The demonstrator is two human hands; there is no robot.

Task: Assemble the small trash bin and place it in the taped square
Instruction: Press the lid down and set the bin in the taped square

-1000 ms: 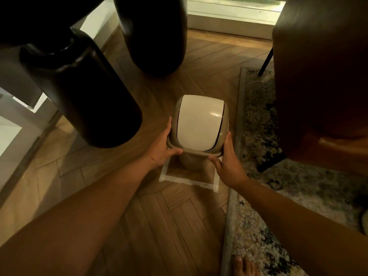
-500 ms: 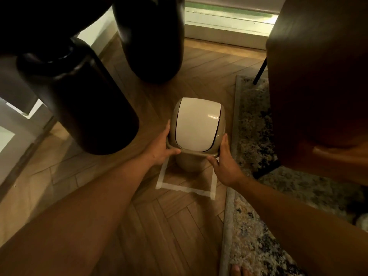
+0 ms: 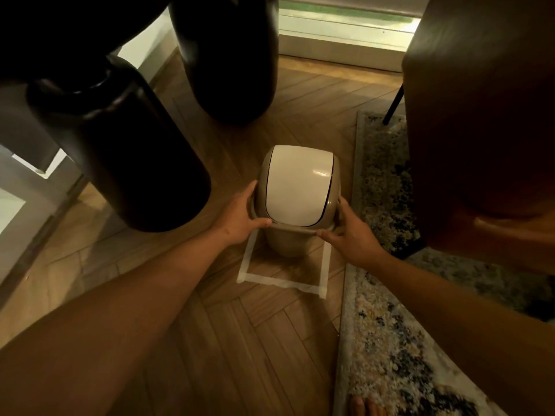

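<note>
The left hand (image 3: 240,219) grips the left side of the small trash bin (image 3: 288,244) at its lid collar, thumb curled across the near rim and fingers wrapped round the far side. The right hand (image 3: 350,234) holds the opposite side the same way, thumb lying along the near rim, fingers partly hidden behind the collar. Both hands are closed on the bin, forearms reaching in from the bottom corners of the view.

The bin is beige with a white swing lid (image 3: 298,186) fitted in place and shut. Its base sits within the taped square (image 3: 279,282), toward the far side of it; whether the base touches the floor or hangs just above it cannot be told. The far strip of tape is hidden behind the bin, and the lid hides whatever is inside.

The square is marked in pale tape on a herringbone wooden floor (image 3: 255,340), its right strip just beside the left edge of a mottled rug (image 3: 387,349). Bare toes (image 3: 362,406) show at the rug's near edge, cut off by the frame.

Two large dark rounded vessels (image 3: 120,151) stand on the floor to the left and beyond the bin, too dim to make out clearly. A dark brown piece of furniture (image 3: 480,115) fills the upper right, with a thin black leg (image 3: 393,106) meeting the rug's far corner. A bright window sill (image 3: 339,49) runs along the far edge of the floor.
</note>
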